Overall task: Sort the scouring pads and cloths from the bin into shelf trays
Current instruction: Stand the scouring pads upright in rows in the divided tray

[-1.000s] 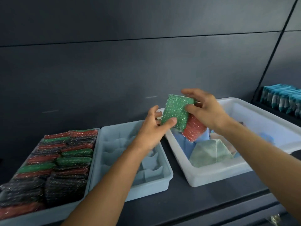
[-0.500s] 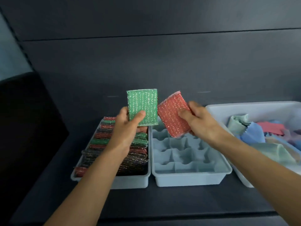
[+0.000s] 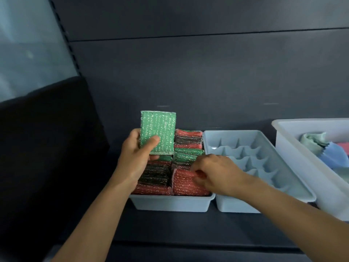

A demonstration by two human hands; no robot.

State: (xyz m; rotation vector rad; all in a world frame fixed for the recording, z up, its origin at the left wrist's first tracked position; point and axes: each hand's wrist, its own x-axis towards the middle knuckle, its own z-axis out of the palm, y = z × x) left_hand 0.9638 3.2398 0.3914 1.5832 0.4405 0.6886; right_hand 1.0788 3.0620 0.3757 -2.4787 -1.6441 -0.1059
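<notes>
Over tray (image 3: 170, 203), left hand (image 3: 137, 157) grips green pad (image 3: 160, 129); right hand (image 3: 217, 173), red pad (image 3: 184, 184).

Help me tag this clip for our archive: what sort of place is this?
Probably a shop or stockroom shelf: a dark back panel, a tray packed with rows of scouring pads, a divided tray beside it, and a bin of cloths.

Red pad (image 3: 183, 184) now in tray (image 3: 170, 204)

left hand (image 3: 136, 154): held up, thumb across green pad (image 3: 157, 132), gripping | right hand (image 3: 217, 173): low, palm down, fingers pinching red pad (image 3: 186, 184)
</notes>
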